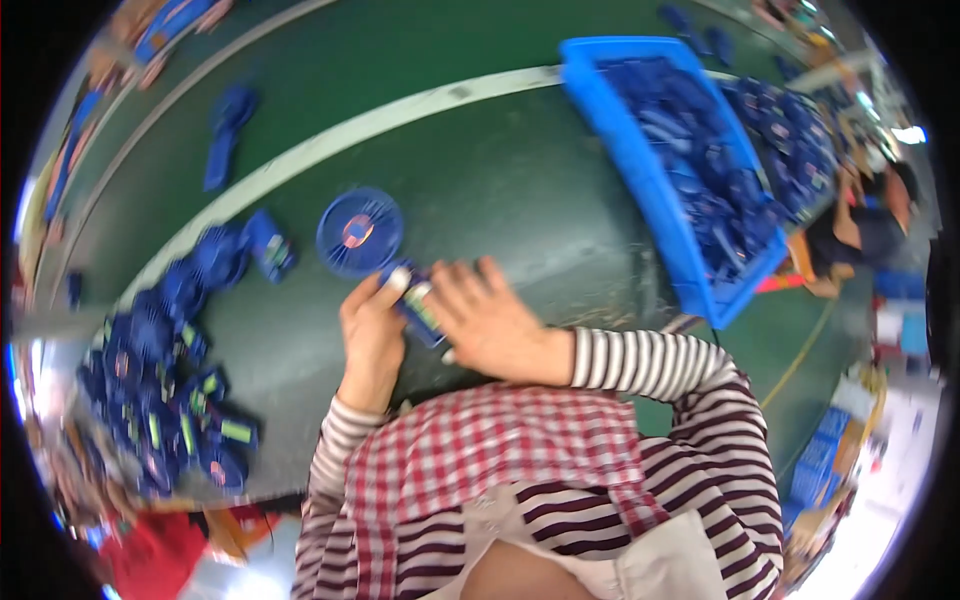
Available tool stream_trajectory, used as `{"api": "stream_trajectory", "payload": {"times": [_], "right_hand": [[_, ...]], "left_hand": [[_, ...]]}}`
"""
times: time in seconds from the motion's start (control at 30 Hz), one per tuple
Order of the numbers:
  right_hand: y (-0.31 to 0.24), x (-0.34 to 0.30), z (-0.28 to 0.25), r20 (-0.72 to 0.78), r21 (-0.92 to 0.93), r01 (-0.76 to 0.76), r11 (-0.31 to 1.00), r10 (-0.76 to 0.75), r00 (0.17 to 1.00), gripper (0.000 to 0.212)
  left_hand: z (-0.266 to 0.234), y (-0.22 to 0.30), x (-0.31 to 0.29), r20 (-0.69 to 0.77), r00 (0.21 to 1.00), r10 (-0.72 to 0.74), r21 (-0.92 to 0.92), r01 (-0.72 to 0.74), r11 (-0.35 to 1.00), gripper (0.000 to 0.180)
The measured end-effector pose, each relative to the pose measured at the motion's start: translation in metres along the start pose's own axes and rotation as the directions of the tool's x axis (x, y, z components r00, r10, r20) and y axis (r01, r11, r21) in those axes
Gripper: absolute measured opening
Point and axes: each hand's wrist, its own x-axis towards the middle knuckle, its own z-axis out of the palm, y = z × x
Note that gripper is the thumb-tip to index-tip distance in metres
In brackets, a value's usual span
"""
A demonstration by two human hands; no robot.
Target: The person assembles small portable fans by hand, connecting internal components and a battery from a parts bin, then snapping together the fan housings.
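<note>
Near the middle of the workbench, a blue handheld fan (413,302) lies in front of my body, its round grille (340,237) pointing away from me and its handle toward me. My left hand (372,335) is closed around the handle from the left, with the thumb on top. From the right, my right hand (495,322) reaches over the handle, its fingers stretched out and slightly apart, touching the handle's side. Motion blur hides the finest details there. Pale green and white patches show on the handle between the hands.
A pile of blue fans (150,350) spreads along the left, with a blue fan part (268,245) at its edge. Far left lies another fan (228,135). A bright blue crate (640,190) full of blue parts stands right; beyond it are more parts (785,135) and a person (870,225).
</note>
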Motion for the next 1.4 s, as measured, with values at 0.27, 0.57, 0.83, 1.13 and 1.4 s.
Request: {"api": "stream_trajectory", "payload": {"times": [0.27, 0.57, 0.83, 1.13, 1.4], "right_hand": [[0.018, 0.007, -0.043, 0.239, 0.269, -0.022, 0.963, -0.045, 0.97, 0.07], [0.268, -0.04, -0.124, -0.212, -0.196, -0.892, 0.407, 0.871, 0.444, 0.028], [0.351, -0.044, -0.092, 0.007, -0.21, -0.974, 0.086, 0.996, 0.086, 0.056], [0.324, -0.041, -0.107, 0.273, -0.177, -0.852, 0.493, 0.856, 0.439, 0.053], [0.304, -0.054, -0.097, 0.066, -0.471, -0.694, 0.545, 0.806, 0.588, 0.047]], "left_hand": [[0.0, 0.008, 0.005, 0.052, 0.996, -0.078, 0.194, 0.066, 0.979, 0.024], [0.012, 0.02, -0.002, 0.058, 0.99, -0.131, 0.131, 0.123, 0.984, 0.023], [0.008, 0.017, 0.001, 0.079, 0.985, -0.156, 0.137, 0.144, 0.98, 0.025], [0.01, 0.022, 0.0, 0.052, 0.977, -0.206, 0.147, 0.197, 0.969, 0.028], [0.0, 0.018, 0.001, 0.033, 0.98, -0.198, 0.042, 0.197, 0.98, 0.025]]}}
